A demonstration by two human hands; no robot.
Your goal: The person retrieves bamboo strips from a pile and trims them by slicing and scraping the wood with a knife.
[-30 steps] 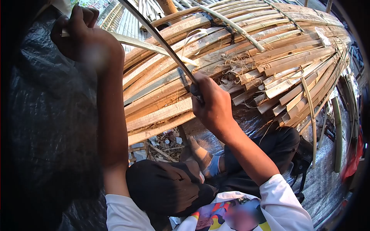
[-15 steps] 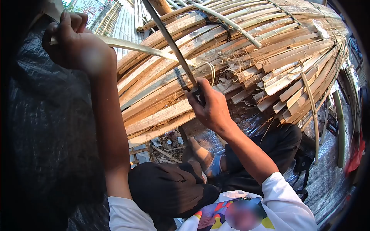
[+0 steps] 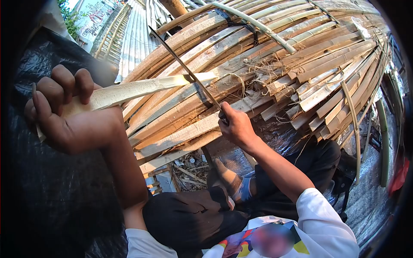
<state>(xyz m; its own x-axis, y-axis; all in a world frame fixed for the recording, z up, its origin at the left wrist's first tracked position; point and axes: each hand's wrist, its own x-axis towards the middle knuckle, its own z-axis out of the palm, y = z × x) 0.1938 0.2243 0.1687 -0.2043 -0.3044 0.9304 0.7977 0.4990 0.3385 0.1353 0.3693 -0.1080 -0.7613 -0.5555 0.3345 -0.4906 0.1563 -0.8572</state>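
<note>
My left hand [image 3: 69,114] is closed around a pale bamboo strip [image 3: 137,91], its broad inner face turned up. From that hand the strip runs right, over the pile of split bamboo. My right hand [image 3: 238,129] grips the dark handle of a long knife [image 3: 174,55], most of the handle being hidden by the fingers. The narrow blade slants up and left, crossing the strip near its far end. Whether the edge bites into the strip, I cannot tell.
Bundled bamboo slats [image 3: 258,56] fill the space ahead, with loose fibres [image 3: 271,71] at their cut ends. A black tie [image 3: 241,26] binds some. Dark sheeting [image 3: 56,185] hangs at left. My folded legs [image 3: 189,219] are below; a green bamboo piece [image 3: 382,142] lies at right.
My left hand has come down and turned, so the strip shows its broad face instead of its narrow edge. The knife has tilted further left, and my right hand has shifted slightly down and right.
</note>
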